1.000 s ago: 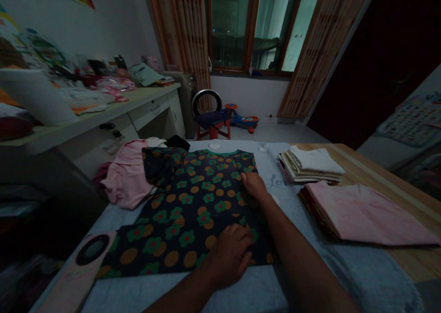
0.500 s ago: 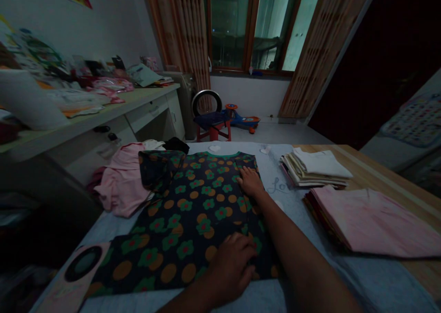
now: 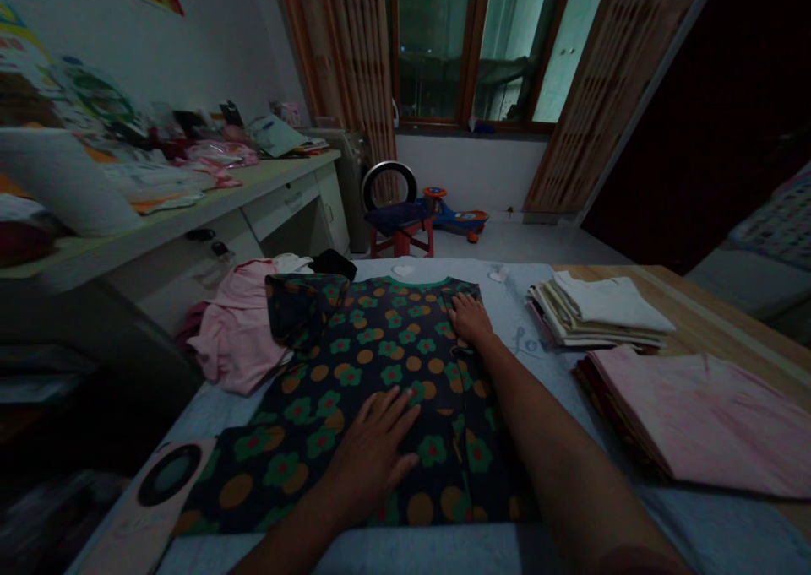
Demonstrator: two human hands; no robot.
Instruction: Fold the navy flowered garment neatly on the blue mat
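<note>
A dark floral garment (image 3: 380,351), patterned with green flowers and orange dots, lies spread on the light blue cloth (image 3: 507,550) in front of me. Its right side is folded inward, and the sleeve on the left is bunched up. My left hand (image 3: 373,440) rests flat on the lower middle of the garment with its fingers spread. Near the collar at the upper right, my right hand (image 3: 470,317) lies on the folded edge, fingers stretched out. Neither hand grasps the fabric.
Crumpled pink clothing (image 3: 237,330) lies beside the garment at left. On the right sit a folded stack topped with white (image 3: 612,301) and a folded pink stack (image 3: 710,414). A cluttered desk (image 3: 253,182) stands left; a red stool (image 3: 402,237) is beyond the table.
My left hand has moved left and forward from the garment's right side to its lower middle, its fingers spreading. My right hand stays near the collar. The view shifts slightly.
</note>
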